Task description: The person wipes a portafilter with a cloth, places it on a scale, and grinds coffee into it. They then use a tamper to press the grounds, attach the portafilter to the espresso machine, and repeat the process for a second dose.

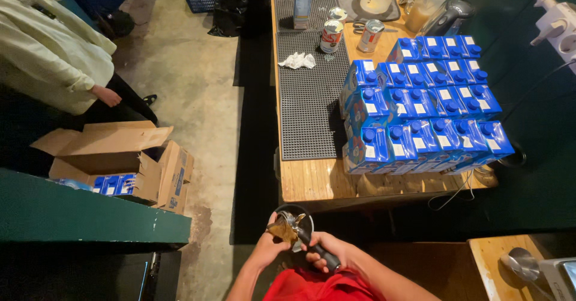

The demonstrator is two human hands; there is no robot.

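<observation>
**Desk:** What did the head camera catch at the bar?

**Photographer:** A person gripped an espresso portafilter (pixel 294 228) low in the frame, just in front of the wooden counter (pixel 312 178). The right hand (pixel 321 254) was wrapped around the black handle, fingers curled tight together. The left hand (pixel 271 241) pressed a brown cloth (pixel 282 230) into the metal basket, fingertips pinching the cloth against the rim.

**Desk:** How would that piece handle?

**Photographer:** Heavy and rigid, by the look of it: solid metal head, hard handle. The handle looked the sound place to hold, as the right fingers held it; the metal head seemed slippery and possibly hot, so the cloth served between it and the left fingers.

**Desk:** And beyond the fingers?

**Photographer:** Well ahead of the fingertips stood stacked blue cartons (pixel 420 109) on the counter, with a black rubber bar mat (pixel 309 97) to their left. Farther on lay a crumpled white napkin (pixel 297 60) and two tins (pixel 330 36). Far off to the left of the left hand sat an open cardboard box (pixel 114 157) holding more blue cartons, and another person in a pale top (pixel 48 49) stood by it.
</observation>
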